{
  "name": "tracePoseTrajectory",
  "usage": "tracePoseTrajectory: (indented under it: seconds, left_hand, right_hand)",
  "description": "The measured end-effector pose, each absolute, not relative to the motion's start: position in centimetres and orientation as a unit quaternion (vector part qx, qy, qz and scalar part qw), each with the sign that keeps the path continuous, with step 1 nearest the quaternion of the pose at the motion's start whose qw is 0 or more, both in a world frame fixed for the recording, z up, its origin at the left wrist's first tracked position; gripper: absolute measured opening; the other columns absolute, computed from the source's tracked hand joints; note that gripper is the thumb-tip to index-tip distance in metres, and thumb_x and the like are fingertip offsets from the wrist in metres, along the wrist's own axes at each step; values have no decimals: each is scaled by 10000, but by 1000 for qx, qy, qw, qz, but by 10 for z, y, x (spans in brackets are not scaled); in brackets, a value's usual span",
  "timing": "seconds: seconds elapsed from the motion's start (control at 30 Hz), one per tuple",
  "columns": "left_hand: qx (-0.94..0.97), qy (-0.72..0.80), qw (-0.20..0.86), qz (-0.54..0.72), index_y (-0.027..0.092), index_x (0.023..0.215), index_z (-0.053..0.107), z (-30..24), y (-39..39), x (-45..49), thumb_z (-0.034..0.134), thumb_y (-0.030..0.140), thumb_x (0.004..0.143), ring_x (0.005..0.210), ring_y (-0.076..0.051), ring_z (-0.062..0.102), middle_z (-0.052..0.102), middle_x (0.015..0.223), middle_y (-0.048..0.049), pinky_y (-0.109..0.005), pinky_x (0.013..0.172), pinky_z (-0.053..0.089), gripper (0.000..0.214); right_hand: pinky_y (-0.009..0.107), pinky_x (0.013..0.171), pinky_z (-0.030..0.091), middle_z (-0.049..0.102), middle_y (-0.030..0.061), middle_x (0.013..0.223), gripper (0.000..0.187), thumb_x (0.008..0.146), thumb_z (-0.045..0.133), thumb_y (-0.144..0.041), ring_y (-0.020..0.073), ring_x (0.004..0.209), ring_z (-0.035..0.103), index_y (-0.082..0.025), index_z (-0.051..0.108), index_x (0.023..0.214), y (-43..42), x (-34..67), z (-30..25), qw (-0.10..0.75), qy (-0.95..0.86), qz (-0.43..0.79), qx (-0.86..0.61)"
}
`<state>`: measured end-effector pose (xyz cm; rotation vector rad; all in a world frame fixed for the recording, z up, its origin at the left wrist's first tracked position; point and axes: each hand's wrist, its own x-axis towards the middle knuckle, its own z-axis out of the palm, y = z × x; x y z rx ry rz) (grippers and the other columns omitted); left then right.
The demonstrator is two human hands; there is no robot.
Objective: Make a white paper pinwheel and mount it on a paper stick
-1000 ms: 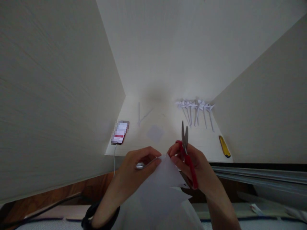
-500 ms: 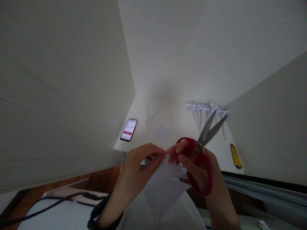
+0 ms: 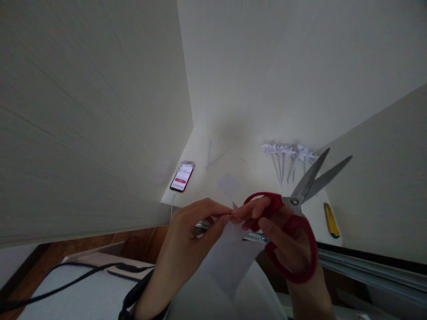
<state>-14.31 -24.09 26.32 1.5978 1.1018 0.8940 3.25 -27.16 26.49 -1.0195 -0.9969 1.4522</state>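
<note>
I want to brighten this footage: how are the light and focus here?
Head view: dim, the paper in shadow, the desk beyond brighter. Head view: wide-angle stretch at the edges, a pixelated patch over the phone top, the scissors fairly sharp.

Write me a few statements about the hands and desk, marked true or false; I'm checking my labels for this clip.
1. The right hand holds red-handled scissors with the blades apart. True.
2. The blades are cutting into the white paper. False: they point up and to the right, away from it.
3. The left hand pinches the paper's top. True.
4. The phone on the desk has a dark screen. False: the screen is lit.
5. The yellow cutter lies on the desk, apart from both hands. True.
</note>
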Motion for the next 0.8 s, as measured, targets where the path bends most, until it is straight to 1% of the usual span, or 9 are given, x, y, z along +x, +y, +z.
tracePoseTrajectory:
  seconds: [0.07, 0.13, 0.2, 0.3, 0.37, 0.43, 0.53, 0.67, 0.8]
  left_hand:
    - [660, 450, 471, 374, 209, 828, 718, 265, -243, -143, 629, 158, 847, 702, -117, 671, 737, 781, 18, -194, 649, 517, 104]
    - [661, 461, 457, 376, 211, 856, 715, 268, -244, -142, 650, 184, 843, 712, -127, 670, 736, 799, 14, -212, 661, 519, 72]
    - [662, 477, 440, 374, 205, 857, 709, 271, -246, -140, 666, 204, 838, 725, -142, 669, 735, 812, 5, -232, 664, 515, 47]
    - [651, 498, 429, 380, 198, 827, 695, 272, -248, -137, 661, 228, 848, 715, -159, 664, 729, 782, -2, -255, 652, 501, 50]
    - [634, 508, 437, 386, 197, 818, 690, 272, -248, -136, 649, 242, 860, 713, -164, 663, 725, 771, -4, -264, 651, 497, 73]
    - [622, 506, 448, 396, 194, 815, 686, 270, -247, -134, 659, 248, 856, 724, -163, 666, 725, 779, -4, -265, 670, 499, 73]
    - [619, 496, 463, 397, 188, 819, 692, 266, -246, -131, 680, 218, 840, 742, -154, 665, 727, 795, -2, -253, 690, 500, 39]
    - [611, 480, 475, 413, 203, 847, 702, 262, -244, -125, 684, 201, 842, 793, -147, 664, 735, 836, 7, -240, 717, 499, 19]
    - [612, 469, 468, 432, 229, 825, 711, 260, -242, -120, 690, 154, 833, 783, -116, 654, 730, 811, 42, -207, 724, 489, 78]
  right_hand:
    - [225, 752, 521, 751, -2, 965, 59, 909, 637, -300, 129, 810, 660, -266, 662, 870, -273, 33, 267, 519, -429, 596, -437]
    - [238, 761, 511, 743, -7, 1000, 55, 915, 625, -294, 134, 817, 643, -277, 659, 876, -274, 33, 269, 512, -455, 579, -443]
    - [275, 785, 506, 734, 2, 1042, 53, 918, 610, -270, 157, 857, 639, -280, 651, 886, -275, 33, 269, 506, -489, 551, -448]
    - [334, 816, 497, 728, 24, 1072, 81, 909, 592, -222, 215, 995, 637, -283, 639, 881, -275, 32, 270, 493, -542, 505, -457]
    - [360, 832, 495, 727, 30, 1074, 97, 902, 585, -209, 243, 1075, 621, -287, 634, 871, -274, 32, 270, 484, -560, 494, -456]
    - [379, 869, 491, 728, 30, 1073, 93, 899, 586, -219, 252, 1101, 613, -293, 633, 869, -273, 33, 269, 488, -560, 497, -448]
    - [392, 889, 486, 729, 22, 1077, 83, 894, 599, -243, 251, 1046, 628, -303, 642, 859, -271, 38, 268, 490, -550, 509, -446]
    - [374, 800, 500, 715, 14, 1071, 90, 902, 590, -250, 228, 887, 645, -308, 647, 863, -271, 45, 267, 493, -543, 507, -454]
    - [350, 743, 487, 710, 20, 1021, 66, 906, 593, -276, 221, 864, 635, -292, 631, 854, -271, 52, 265, 502, -530, 499, -467]
